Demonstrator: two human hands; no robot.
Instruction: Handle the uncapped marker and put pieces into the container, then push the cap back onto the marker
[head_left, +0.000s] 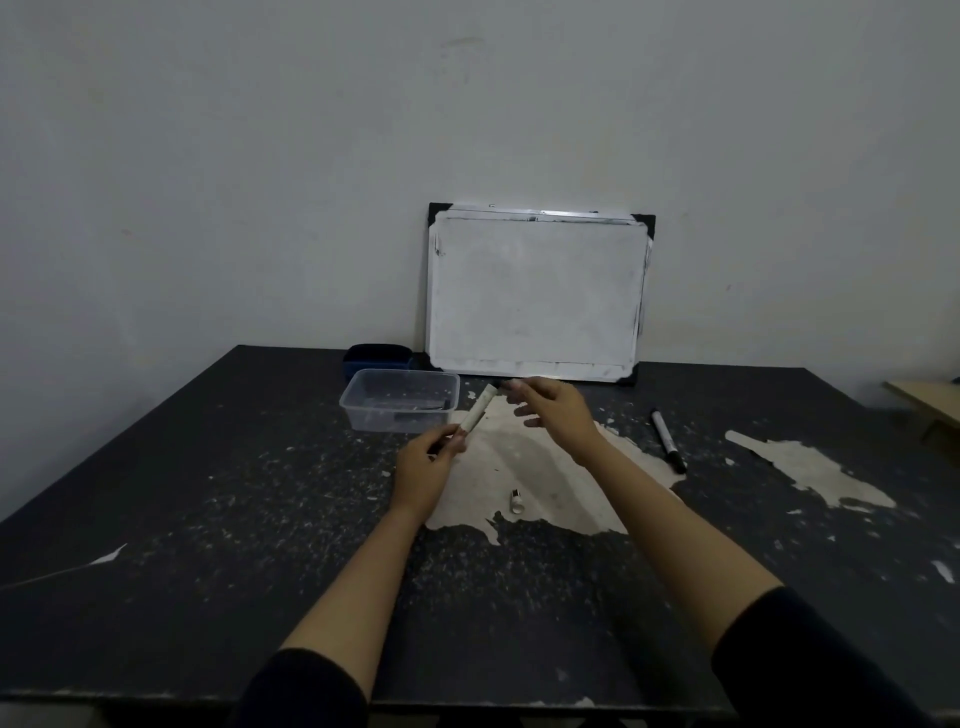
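Desk (208, 519) fills most of the view, dark and scuffed, its coating peeled away in pale patches; its near edge is cut off by the frame. Against the wall leans a whiteboard (535, 291), smudged, with black corners. Left of it sits a clear plastic container (400, 400) with something dark inside, hard to make out, and a dark blue eraser (376, 357) half hidden behind it. The left hand (426, 465) grips the lower end of a white marker (478, 410), held tilted above the desk. The right hand (553, 410) pinches at the marker's upper tip, which is blurred; whether it holds a cap I cannot tell. A black marker (668, 440) lies to the right. A small white cap (516, 501) lies between the forearms
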